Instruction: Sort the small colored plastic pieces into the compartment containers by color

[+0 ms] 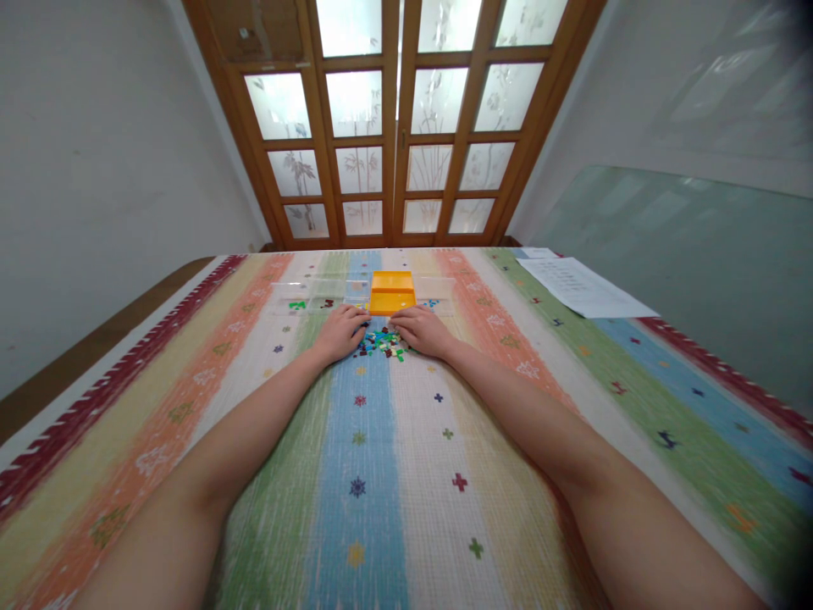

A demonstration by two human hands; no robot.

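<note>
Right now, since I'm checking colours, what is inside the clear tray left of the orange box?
The clear tray shows green pieces, dark red pieces and, nearest the orange box, yellow pieces. The left hand covers part of its near side; anything there is hidden.

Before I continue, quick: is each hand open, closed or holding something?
Left hand: at the left edge of the pile of small pieces; grip can't be told.
Right hand: at the pile's right edge; grip can't be told.

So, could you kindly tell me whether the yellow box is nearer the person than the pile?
No, the pile is nearer, and the yellow box lies beyond it.
</note>
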